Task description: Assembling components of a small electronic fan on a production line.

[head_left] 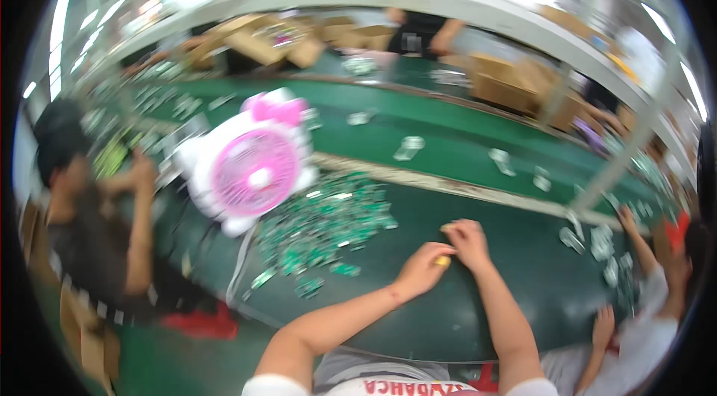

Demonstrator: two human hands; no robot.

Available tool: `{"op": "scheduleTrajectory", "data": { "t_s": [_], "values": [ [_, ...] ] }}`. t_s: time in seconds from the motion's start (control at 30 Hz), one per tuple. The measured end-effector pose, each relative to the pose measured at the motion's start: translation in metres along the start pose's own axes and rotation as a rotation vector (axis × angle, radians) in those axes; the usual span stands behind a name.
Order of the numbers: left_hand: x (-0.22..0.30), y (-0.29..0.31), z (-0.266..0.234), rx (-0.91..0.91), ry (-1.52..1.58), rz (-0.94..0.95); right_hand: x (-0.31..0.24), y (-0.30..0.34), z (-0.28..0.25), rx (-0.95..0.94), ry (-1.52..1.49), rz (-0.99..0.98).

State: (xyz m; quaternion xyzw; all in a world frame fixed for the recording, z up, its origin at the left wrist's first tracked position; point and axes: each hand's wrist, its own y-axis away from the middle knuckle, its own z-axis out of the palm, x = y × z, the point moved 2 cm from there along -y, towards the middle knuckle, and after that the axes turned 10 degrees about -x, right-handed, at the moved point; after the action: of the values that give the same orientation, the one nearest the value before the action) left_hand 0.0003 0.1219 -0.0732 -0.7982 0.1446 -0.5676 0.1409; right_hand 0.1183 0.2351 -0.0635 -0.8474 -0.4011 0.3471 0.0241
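Observation:
My left hand [424, 267] is closed over the dark green tabletop [448, 314], its fingers pinched together. A small yellow bit [443, 260] shows at its fingertips, too small to name. Close beside it, slightly farther off, my right hand [469, 242] has its fingers curled and pressed together, with another yellowish bit [447, 229] at their tips. Whatever lies between the fingers of either hand is hidden. To the left of my hands spreads a heap of small green and silvery pieces [321, 220], like little circuit boards.
A pink and white fan [254, 172] stands left of the heap, its white cable [240, 265] hanging over the table edge. Beyond a pale rail runs a green conveyor belt [448, 127] with scattered clear pieces. Co-workers sit left [97, 217] and right [642, 306]. Cardboard boxes [508, 86] line the far side.

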Motion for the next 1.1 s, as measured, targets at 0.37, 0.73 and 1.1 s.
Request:
{"op": "scheduleTrajectory", "data": {
  "t_s": [0.37, 0.73, 1.1],
  "values": [
    [0.004, -0.003, 0.012, -0.003, 0.091, -0.026, 0.017, 0.006, -0.004, -0.038, -0.146, 0.071],
    [0.015, -0.005, 0.007, 0.032, 0.064, -0.010, -0.003, 0.013, -0.013, 0.081, -0.015, 0.008],
    [0.011, -0.014, 0.007, -0.105, 0.111, -0.061, 0.016, 0.006, -0.012, 0.093, -0.006, -0.019]
  ]
}}
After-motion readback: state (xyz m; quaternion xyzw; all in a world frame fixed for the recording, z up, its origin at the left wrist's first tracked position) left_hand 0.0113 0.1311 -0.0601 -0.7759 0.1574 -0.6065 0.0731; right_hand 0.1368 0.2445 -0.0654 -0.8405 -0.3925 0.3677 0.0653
